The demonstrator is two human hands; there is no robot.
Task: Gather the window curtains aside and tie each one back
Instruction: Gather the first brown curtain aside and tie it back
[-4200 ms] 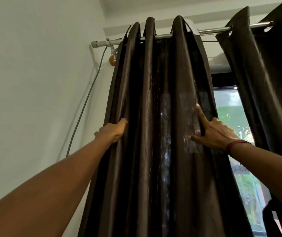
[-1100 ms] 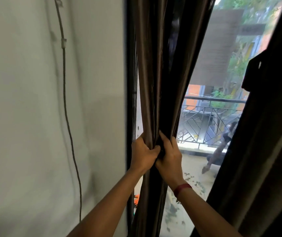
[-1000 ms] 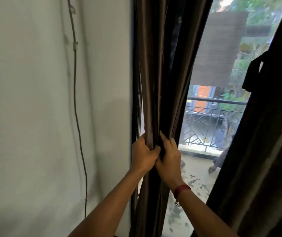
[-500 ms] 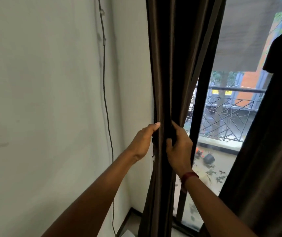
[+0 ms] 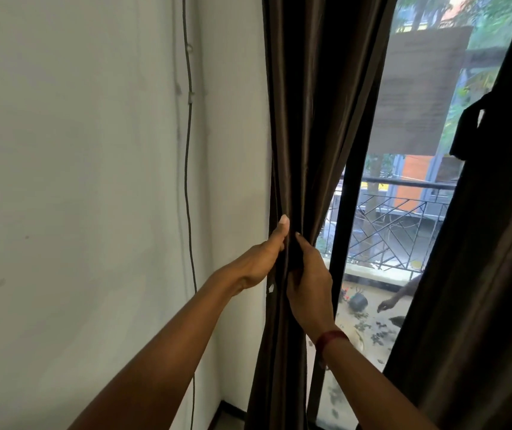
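Note:
The dark brown left curtain hangs bunched into a narrow column beside the window frame. My left hand grips its left edge at mid height, thumb up along a fold. My right hand, with a red band at the wrist, grips the folds from the right, close against the left hand. The second dark curtain hangs along the right side, a dark tie-back strap dangling at its edge. The fingers of both hands are partly hidden in the fabric.
A white wall fills the left, with a thin cable running down it. A dark window frame post stands right of the gathered curtain. Through the glass I see a balcony railing and another person's arm outside.
My hands came down from near the rod to mid height and bunched the left curtain into a tight column. In the last second they shifted slightly on the folds; my view moved right.

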